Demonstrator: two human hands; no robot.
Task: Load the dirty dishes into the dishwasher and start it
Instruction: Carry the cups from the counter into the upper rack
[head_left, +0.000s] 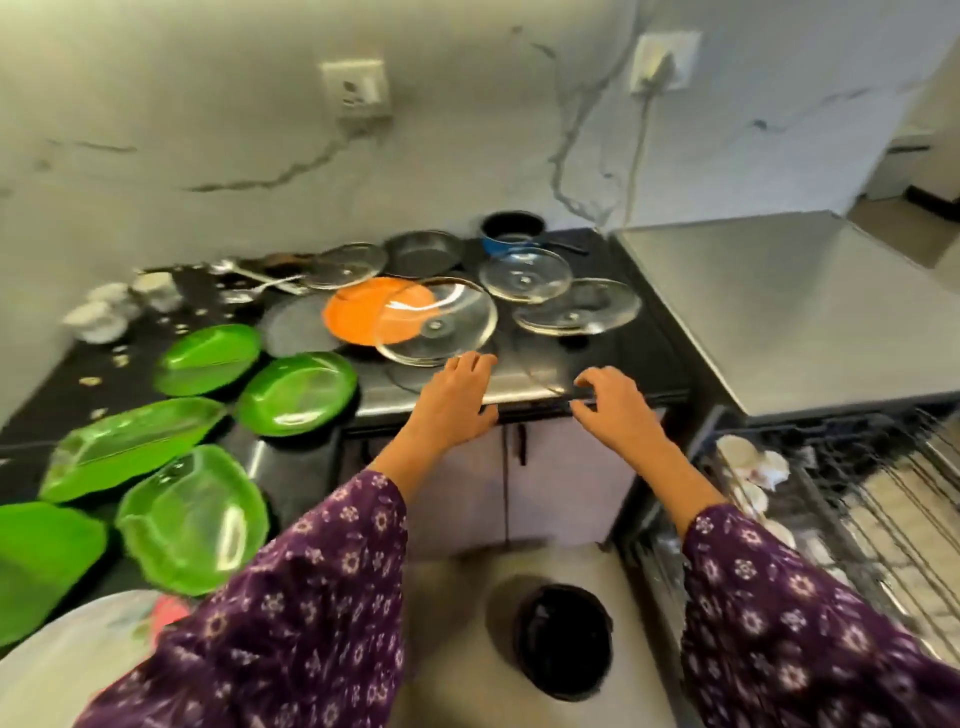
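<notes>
Nearest the camera there's a round black bin (563, 639) on the pale floor, framed by two purple floral sleeves (291, 613) that look like soft printed cloth. Bottom left is the rim of a white plate (62, 670), and just past it a bunch of glossy green plates (192, 519), plastic-looking with wavy leaf-like edges, spread over the black counter (639, 358). On the right the dishwasher rack (883, 519) is pulled out: thin metal wire, with a few white cups (748, 457) sitting along its near-left side. The left hand (457, 400) lies flat with fingers spread at the counter's front edge. The right hand (618, 410) has its fingers loosely curled at that same edge, and it's too blurry to tell if it's pinching anything. Between them sits a faint clear glass disc (524, 376). Behind that the dirty stuff continues: round glass lids (436, 322) with little centre knobs, one overlapping a matte orange plate (358, 312), then a grey pan (423, 254) and a blue pot (511, 234) with a dark inside. Farthest back is a smooth grey-veined marble wall (208, 130).
</notes>
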